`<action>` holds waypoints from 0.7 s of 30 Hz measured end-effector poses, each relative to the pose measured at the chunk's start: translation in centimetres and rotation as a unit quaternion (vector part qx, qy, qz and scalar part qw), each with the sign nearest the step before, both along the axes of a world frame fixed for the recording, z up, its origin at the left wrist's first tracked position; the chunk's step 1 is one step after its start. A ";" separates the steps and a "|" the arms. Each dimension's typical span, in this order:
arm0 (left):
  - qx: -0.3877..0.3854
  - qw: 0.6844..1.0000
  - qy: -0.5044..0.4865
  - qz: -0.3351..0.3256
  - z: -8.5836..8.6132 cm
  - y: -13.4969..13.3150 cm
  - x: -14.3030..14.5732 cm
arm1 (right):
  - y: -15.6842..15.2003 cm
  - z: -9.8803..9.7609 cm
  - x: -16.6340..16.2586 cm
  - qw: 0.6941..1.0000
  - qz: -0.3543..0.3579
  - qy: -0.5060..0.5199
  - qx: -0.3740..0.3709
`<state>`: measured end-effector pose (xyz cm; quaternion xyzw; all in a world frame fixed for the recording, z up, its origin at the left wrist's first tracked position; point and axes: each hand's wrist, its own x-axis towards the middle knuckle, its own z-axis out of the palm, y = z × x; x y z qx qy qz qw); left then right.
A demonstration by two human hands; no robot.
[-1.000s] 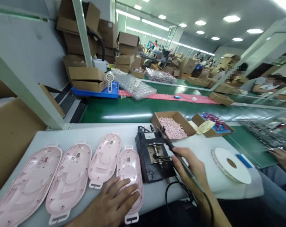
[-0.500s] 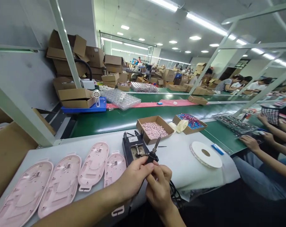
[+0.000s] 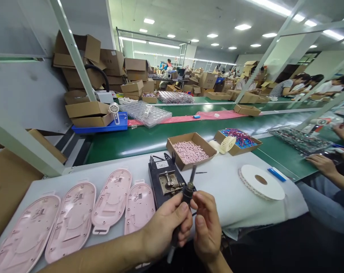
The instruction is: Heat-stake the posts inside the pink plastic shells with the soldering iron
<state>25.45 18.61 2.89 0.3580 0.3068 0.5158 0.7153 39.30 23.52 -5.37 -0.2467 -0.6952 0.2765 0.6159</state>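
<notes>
The left hand was closed around the grip of a soldering iron, its metal shaft pointing up, and the right hand pinched the iron's dark collar between thumb and fingers. The iron sat just in front of a black soldering station on a white-covered bench, close beside 4 pink plastic housing shells — the nearest almost under the left hand.

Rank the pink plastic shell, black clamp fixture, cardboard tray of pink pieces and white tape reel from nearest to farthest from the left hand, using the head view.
From the left hand:
1. Pink plastic shell: rightmost in the row, just left of the hand.
2. Black clamp fixture: ahead of the hand, on the white table.
3. Cardboard tray of pink pieces: farther ahead, behind the fixture.
4. White tape reel: far right.
</notes>
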 end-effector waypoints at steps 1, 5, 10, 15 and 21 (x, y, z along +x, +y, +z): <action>-0.012 1.000 -0.017 -0.018 -0.1 -0.1 0.0 | 0.2 0.3 0.1 1.000 0.013 -0.026 -0.001; -0.014 0.999 -0.012 -0.043 -0.3 -0.8 -0.1 | 0.4 1.4 0.5 0.995 0.052 -0.079 0.020; 0.014 0.999 -0.012 -0.040 -0.6 -1.1 0.0 | 0.3 2.0 0.7 0.996 0.049 -0.076 0.029; 0.026 1.000 -0.002 -0.014 -0.7 -1.1 0.1 | 0.5 2.1 0.8 0.996 0.057 -0.068 0.024; 0.033 0.999 0.008 -0.023 -0.8 -1.1 -0.1 | 0.4 2.8 0.5 0.995 0.075 -0.060 0.015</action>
